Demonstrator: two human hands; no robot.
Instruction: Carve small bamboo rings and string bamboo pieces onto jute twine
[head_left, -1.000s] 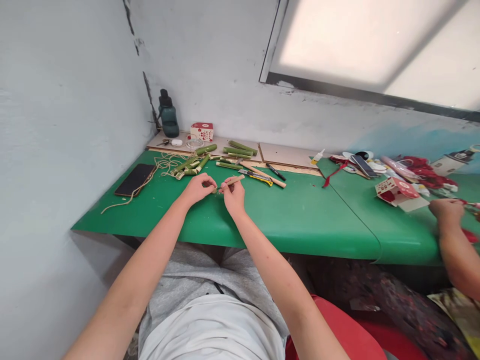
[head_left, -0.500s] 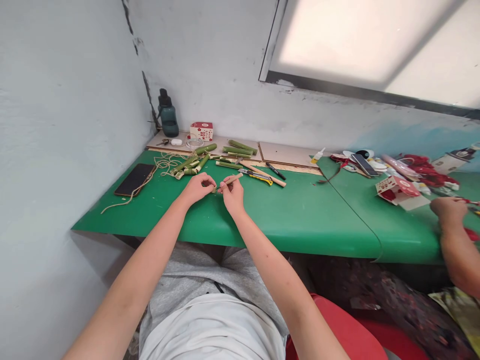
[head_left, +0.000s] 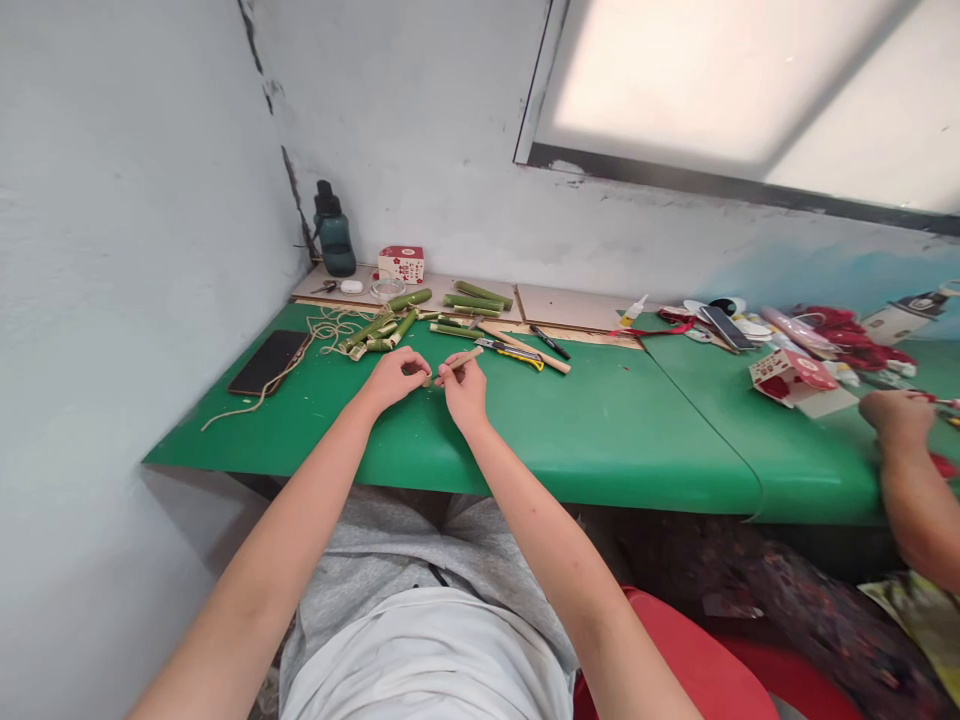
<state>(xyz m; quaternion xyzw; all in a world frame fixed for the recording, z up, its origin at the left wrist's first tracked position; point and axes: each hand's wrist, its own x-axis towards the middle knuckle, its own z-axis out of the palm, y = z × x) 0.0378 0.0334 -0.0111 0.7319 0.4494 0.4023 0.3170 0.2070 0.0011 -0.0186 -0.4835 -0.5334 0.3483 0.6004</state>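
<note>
My right hand (head_left: pixel 465 390) is closed round a thin wooden-handled tool (head_left: pixel 472 356), whose upper end slants up to the right. The tool's narrow tip points toward my left hand (head_left: pixel 395 382). Between the left thumb and fingers is a small tan piece (head_left: pixel 427 380), too small to name. Both hands are low over the green mat (head_left: pixel 585 430), close together. Just beyond them lie cut green bamboo pieces (head_left: pixel 405 328), a yellow box cutter (head_left: pixel 517 354) and a round wooden stick (head_left: pixel 536 353).
A phone (head_left: pixel 268 362) and loose twine (head_left: pixel 255 405) lie left. At the back are a bottle (head_left: pixel 335 235), a red-and-white box (head_left: pixel 401 264), a tape roll (head_left: pixel 388 288) and a glue bottle (head_left: pixel 634 311). A co-worker's hand (head_left: pixel 896 420) is at the right, near an opened box (head_left: pixel 791 378).
My hands and the tool keep nearly the same place. The red ribbon near the glue bottle has shifted up and to the left. The view has moved very slightly.
</note>
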